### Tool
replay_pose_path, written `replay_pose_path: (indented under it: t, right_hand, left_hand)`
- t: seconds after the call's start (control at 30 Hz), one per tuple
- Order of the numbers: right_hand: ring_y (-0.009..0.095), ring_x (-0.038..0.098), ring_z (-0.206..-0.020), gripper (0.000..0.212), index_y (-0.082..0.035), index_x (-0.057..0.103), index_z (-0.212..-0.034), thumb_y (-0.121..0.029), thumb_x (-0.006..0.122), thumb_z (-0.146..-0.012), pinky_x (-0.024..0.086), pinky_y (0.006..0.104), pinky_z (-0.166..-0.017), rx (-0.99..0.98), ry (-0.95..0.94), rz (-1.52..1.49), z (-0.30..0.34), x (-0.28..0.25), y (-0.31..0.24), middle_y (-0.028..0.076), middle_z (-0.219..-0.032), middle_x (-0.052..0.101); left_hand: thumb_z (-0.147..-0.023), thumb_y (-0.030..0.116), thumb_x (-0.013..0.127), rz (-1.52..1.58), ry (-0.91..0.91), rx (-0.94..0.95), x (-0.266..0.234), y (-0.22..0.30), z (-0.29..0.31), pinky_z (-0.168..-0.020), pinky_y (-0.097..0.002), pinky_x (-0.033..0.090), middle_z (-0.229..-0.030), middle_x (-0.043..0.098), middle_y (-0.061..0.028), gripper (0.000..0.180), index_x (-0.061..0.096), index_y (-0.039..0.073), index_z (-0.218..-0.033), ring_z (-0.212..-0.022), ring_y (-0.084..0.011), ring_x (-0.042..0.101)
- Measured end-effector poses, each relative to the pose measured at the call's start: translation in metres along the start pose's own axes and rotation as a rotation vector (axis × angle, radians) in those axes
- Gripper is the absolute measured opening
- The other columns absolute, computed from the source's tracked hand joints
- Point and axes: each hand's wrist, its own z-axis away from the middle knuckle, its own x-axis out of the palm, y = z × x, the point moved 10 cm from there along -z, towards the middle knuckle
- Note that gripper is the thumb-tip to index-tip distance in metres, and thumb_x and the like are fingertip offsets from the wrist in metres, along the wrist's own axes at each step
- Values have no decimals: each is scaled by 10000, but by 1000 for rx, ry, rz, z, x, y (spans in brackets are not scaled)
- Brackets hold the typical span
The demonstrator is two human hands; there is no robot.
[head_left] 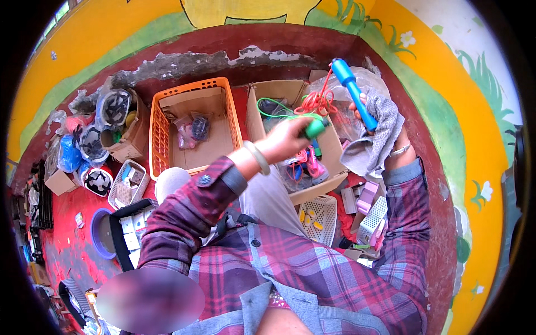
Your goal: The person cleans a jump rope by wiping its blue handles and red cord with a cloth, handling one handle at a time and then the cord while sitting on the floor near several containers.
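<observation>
Your right hand (365, 109) grips the blue handle (353, 92) in a grey cloth (374, 142); your left hand (287, 137) clasps the green handle (314, 128); wipe steadily, keeping the red cord (318, 100) slack between them.

Purple-red plaid shirt, grey cuffs, a bangle on each wrist.

A playroom or nursery-school storage corner is showing here. Bright yellow walls (474, 128) are carrying a painted mural of green grass and white flowers, with plaster peeling above a dark red skirting. On the red floor (72, 223), toys are lying sorted in containers: an orange plastic crate (162, 134) lined with cardboard is sitting beside an open cardboard box (279, 92) holding cords and bright plastic pieces. Small white baskets (321, 218) and bagged toys (92, 142) are crowding the floor along the wall's foot.
</observation>
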Motion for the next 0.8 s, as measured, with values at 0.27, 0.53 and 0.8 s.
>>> replay_pose_path:
  t: [0.27,0.53,0.8]
  right_hand:
    - [73,501,-444,358,4,605,-951,-343,530,-906,343,163,-348,-138,-3,-83,4,25,-58,60,-700,612]
    - [46,491,-493,358,13,600,-960,-336,538,-910,353,159,-385,-124,-35,-156,24,37,-76,40,-710,584]
    - [54,525,-619,327,10,590,-927,-314,566,-899,405,152,-506,-127,-64,-102,49,55,-90,37,-747,573]
  left_hand:
    - [-740,49,567,-277,-549,-67,112,-21,43,-851,-411,463,-1026,602,-196,422,537,69,-1161,-975,-367,583]
    - [-810,207,601,-312,-277,-92,118,-101,27,-743,-406,499,-834,624,-167,204,626,33,-914,-821,-341,621]
    - [-759,209,727,-37,322,-498,21,-123,3,-784,-316,486,-989,641,-112,347,587,26,-1018,-876,-208,616]
